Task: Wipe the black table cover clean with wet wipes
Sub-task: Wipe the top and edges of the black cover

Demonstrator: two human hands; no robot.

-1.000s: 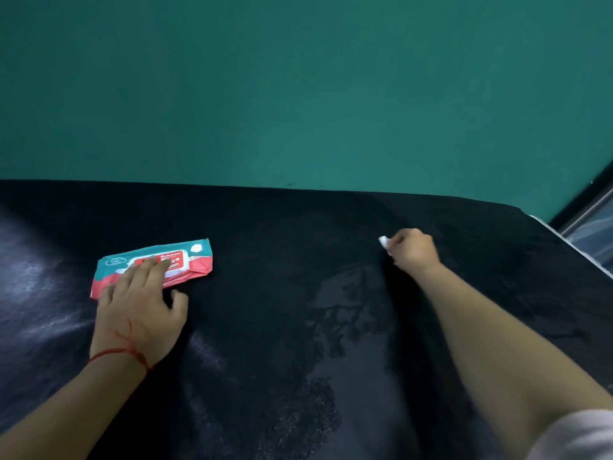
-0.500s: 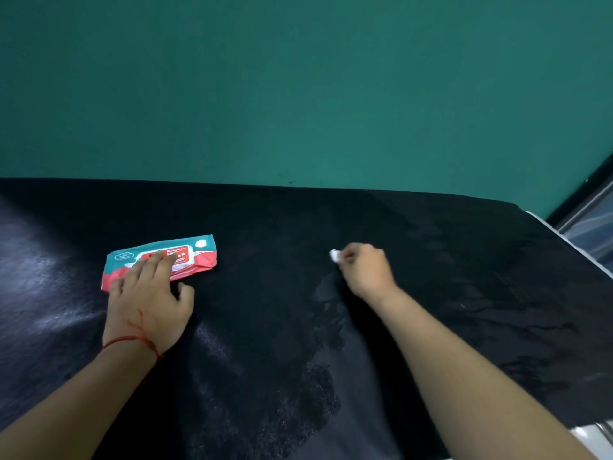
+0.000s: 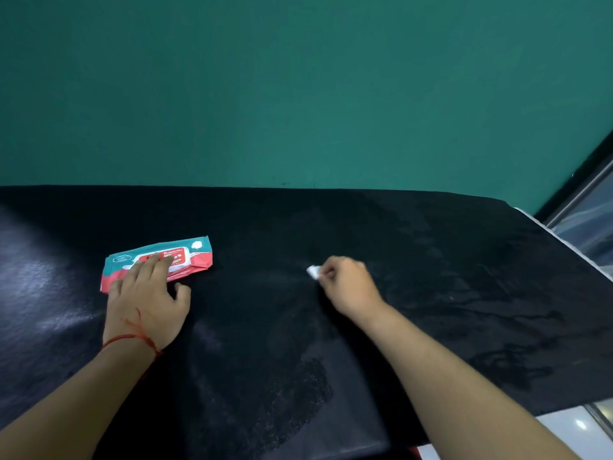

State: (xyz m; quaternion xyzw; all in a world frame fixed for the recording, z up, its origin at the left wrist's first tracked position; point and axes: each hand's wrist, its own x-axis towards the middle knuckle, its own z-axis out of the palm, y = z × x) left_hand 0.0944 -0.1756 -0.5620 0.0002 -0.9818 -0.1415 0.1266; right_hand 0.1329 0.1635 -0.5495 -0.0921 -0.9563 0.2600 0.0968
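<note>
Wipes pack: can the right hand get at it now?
Probably yes: only bare black table cover lies between the right hand and the wipes pack, though that hand grips a wipe and the left hand rests on the pack.

A plain indoor room, of what kind is unclear: a bare teal wall point(image 3: 298, 94) rises directly behind the black table cover point(image 3: 431, 254), and a metal-framed glass pane point(image 3: 592, 227) stands beyond its right end.

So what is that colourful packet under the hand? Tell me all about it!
It's a wet wipes pack, soft shiny plastic, teal on top and pinkish red along the near edge, with a red, white-rimmed flap label in the middle. It lies flat, slightly slanted, on the left of the black table cover. The left hand rests its straight fingers on it.
</note>
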